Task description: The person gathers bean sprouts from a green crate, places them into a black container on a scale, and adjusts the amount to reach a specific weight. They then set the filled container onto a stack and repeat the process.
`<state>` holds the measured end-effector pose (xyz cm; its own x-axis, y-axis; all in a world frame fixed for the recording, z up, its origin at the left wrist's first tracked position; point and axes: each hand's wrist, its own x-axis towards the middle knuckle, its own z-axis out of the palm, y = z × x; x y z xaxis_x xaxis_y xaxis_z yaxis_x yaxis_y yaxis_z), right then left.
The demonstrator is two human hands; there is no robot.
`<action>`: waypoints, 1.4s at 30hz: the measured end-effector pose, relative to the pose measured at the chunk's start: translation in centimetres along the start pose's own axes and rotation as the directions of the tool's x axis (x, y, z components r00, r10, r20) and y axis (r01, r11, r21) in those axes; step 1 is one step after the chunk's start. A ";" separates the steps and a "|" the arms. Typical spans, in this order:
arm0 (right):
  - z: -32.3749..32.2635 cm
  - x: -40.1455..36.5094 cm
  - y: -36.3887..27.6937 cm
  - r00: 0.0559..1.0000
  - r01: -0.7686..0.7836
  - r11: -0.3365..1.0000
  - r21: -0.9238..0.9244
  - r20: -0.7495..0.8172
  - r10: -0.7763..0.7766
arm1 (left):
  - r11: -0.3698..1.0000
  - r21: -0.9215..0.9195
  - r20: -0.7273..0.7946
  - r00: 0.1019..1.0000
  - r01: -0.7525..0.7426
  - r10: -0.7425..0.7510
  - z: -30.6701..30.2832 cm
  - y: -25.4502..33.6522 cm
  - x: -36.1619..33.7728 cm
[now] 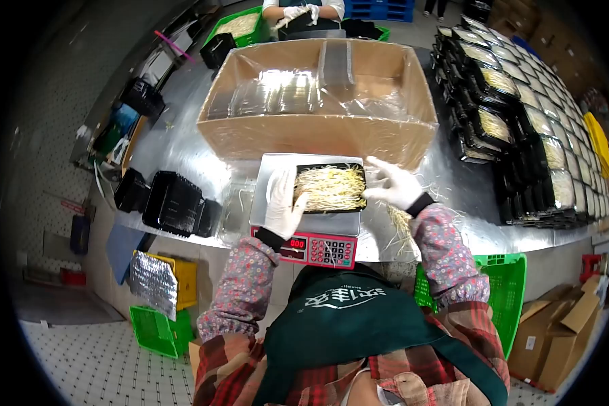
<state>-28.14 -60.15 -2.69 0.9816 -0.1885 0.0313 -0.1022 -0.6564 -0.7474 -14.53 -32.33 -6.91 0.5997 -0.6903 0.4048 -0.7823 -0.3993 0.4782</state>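
Note:
A black tray of pale bean sprouts (330, 189) lies over the metal plate of a red digital scale (321, 249), whose display reads zeros. My left hand (284, 206), in a white glove, rests along the tray's left side with its fingers stretched out. At the tray's right edge is my right hand (394, 186), also gloved, with its fingers apart; the thumb is near the rim. Loose sprouts (402, 227) lie on the metal table beneath and beside my right wrist.
Behind the scale stands a cardboard box (318, 139) holding clear lids. Empty black trays (172, 203) are at the left, and stacked packed trays (548, 135) at the right. Green crates (504, 291) flank my body. Across the table, a co-worker's gloved hands (298, 13) hold a black tray.

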 end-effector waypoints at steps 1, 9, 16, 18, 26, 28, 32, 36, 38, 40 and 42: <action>0.1 0.4 -1.7 0.993 0.118 0.948 -0.294 0.049 -0.108 | 0.998 0.060 0.010 1.000 -0.030 0.030 0.7 0.6 0.7; 3.2 3.7 -0.9 0.970 0.239 0.781 -0.577 0.103 -0.220 | 0.929 0.367 0.118 0.993 -0.050 0.007 3.2 1.4 1.9; -4.5 -2.4 2.9 0.987 0.029 0.955 -0.297 -0.144 -0.075 | 0.963 0.267 0.184 0.983 -0.043 -0.007 2.6 0.9 1.5; -5.7 -4.2 4.0 0.974 -0.216 0.936 -0.278 -0.127 0.187 | 0.991 0.113 0.166 0.985 -0.069 0.050 0.5 1.2 1.6; -0.9 -2.1 3.0 0.940 0.051 0.936 -0.348 -0.300 -0.163 | 0.971 0.084 0.249 0.949 -0.222 0.195 -0.2 3.1 3.7; 2.8 0.7 -1.2 0.919 0.168 0.948 -0.269 -0.305 -0.249 | 0.959 0.118 0.303 0.929 -0.258 0.213 1.9 2.8 4.3; 9.2 2.2 -4.0 0.993 0.062 0.927 -0.371 -0.075 -0.096 | 0.935 0.203 0.221 0.944 -0.291 0.246 4.4 2.1 4.4; 9.7 4.0 -3.2 0.999 -0.037 0.948 -0.317 0.020 0.045 | 0.969 0.216 0.397 0.918 -0.118 0.023 4.7 2.1 5.3; 9.0 4.8 -2.7 0.999 0.005 0.946 -0.324 0.043 0.010 | 0.966 0.234 0.397 0.918 -0.107 0.006 4.8 2.3 5.4; 7.4 5.1 -2.8 0.992 0.077 0.945 -0.319 0.121 -0.041 | 0.964 0.234 0.381 0.924 -0.126 0.029 4.8 2.1 5.0; 3.6 6.0 -3.4 0.976 0.180 0.939 -0.294 0.172 -0.134 | 0.979 0.162 0.373 0.926 -0.124 0.055 4.1 2.4 5.1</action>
<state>-21.30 -56.44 -2.35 0.9994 0.0292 0.0167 0.0336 -0.8649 -0.5008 -14.06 -39.27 -6.84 0.4495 -0.8864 0.1109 -0.8674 -0.4034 0.2914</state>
